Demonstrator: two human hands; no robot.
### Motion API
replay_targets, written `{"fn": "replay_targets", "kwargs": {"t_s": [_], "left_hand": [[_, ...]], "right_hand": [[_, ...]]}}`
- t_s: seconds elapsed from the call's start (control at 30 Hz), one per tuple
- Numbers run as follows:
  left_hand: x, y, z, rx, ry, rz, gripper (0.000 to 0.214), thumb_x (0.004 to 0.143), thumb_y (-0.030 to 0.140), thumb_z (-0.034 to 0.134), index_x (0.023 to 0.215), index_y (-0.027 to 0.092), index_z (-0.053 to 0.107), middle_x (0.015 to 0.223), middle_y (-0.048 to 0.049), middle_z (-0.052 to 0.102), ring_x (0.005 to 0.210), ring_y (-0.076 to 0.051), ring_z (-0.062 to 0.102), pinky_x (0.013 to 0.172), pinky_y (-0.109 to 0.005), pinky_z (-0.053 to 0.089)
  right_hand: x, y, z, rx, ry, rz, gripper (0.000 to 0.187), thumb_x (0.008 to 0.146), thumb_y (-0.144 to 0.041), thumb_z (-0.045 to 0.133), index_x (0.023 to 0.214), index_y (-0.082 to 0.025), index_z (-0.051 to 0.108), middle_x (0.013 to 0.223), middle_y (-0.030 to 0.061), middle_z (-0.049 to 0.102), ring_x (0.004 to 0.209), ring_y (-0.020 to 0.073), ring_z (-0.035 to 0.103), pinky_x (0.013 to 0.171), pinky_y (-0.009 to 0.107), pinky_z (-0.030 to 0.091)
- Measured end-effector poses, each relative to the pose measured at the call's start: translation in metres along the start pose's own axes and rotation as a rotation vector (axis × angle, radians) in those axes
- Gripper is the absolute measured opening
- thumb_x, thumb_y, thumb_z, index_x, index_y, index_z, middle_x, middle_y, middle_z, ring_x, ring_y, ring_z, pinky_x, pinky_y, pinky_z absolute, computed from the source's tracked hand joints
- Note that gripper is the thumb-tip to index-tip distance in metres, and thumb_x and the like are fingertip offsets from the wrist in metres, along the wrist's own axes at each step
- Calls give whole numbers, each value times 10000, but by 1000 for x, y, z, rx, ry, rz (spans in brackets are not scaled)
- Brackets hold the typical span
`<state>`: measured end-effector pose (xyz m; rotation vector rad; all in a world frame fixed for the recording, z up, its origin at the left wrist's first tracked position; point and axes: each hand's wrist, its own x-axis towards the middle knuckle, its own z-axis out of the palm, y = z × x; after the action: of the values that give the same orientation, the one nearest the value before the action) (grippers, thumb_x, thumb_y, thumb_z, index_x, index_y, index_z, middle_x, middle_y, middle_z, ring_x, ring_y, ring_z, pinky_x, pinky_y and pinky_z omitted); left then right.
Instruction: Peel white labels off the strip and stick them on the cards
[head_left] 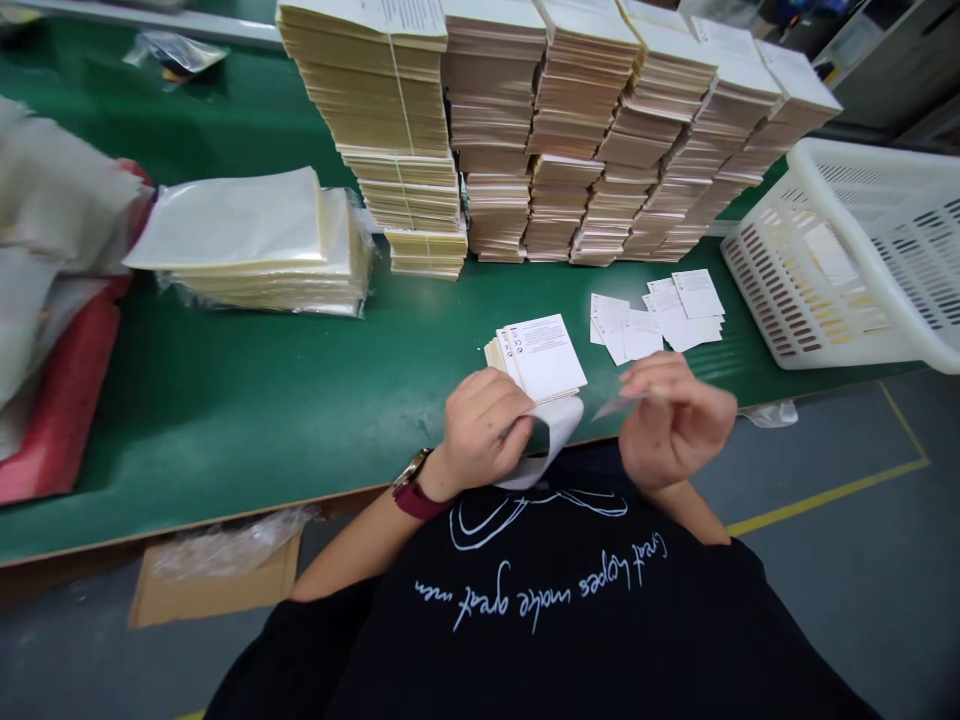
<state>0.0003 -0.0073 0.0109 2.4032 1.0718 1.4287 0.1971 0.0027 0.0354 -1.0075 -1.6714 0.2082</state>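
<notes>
Along the near edge of the green counter, the left hand grips a light, floppy white sheet by its edge, the best place to hold it, just beside a stack of printed cards, while the right hand pinches a thin translucent sliver.

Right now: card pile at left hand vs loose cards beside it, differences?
The card pile by the left hand is thick and fanned; the loose cards lie thin and overlapping. The pile touches that hand; the loose cards touch neither hand. Both are white printed squares on the green mat.
</notes>
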Motion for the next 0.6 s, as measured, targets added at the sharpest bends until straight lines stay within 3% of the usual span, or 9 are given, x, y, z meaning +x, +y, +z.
{"fn": "replay_targets", "kwargs": {"t_s": [0.07,0.2,0.3,0.47,0.6], "left_hand": [[-2,-2,3,15,17,28,132,791,105,519,861,196,585,750,-22,643,768,-167,593,673,-326,494],[-6,-3,6,62,18,80,205,730,68,504,879,191,571,904,-64,687,897,-203,620,726,-358,513],[-8,-3,7,82,-10,92,209,711,66,499,874,181,561,988,-93,702,907,-219,629,733,-374,507],[-9,-3,7,108,-24,98,204,712,73,515,879,178,566,954,-88,714,890,-232,633,718,-370,490],[-9,-3,8,135,-58,85,197,722,79,502,879,174,572,1058,-107,706,895,-232,623,705,-365,485]], "right_hand": [[7,5,6,23,56,130,96,937,-255,482,873,-245,553,761,-11,563,715,141,574,694,340,483],[17,10,23,24,-181,325,36,841,-231,609,812,-215,594,725,-33,619,678,118,573,650,284,485],[18,12,31,34,-233,411,50,818,-231,616,777,-208,597,685,-39,624,628,110,556,610,273,472],[18,16,33,20,-283,413,64,818,-237,620,758,-221,605,662,-39,610,611,113,535,600,276,446],[17,15,33,-101,-339,304,97,842,-231,600,745,-226,593,667,-30,606,642,129,530,649,297,429]]}}
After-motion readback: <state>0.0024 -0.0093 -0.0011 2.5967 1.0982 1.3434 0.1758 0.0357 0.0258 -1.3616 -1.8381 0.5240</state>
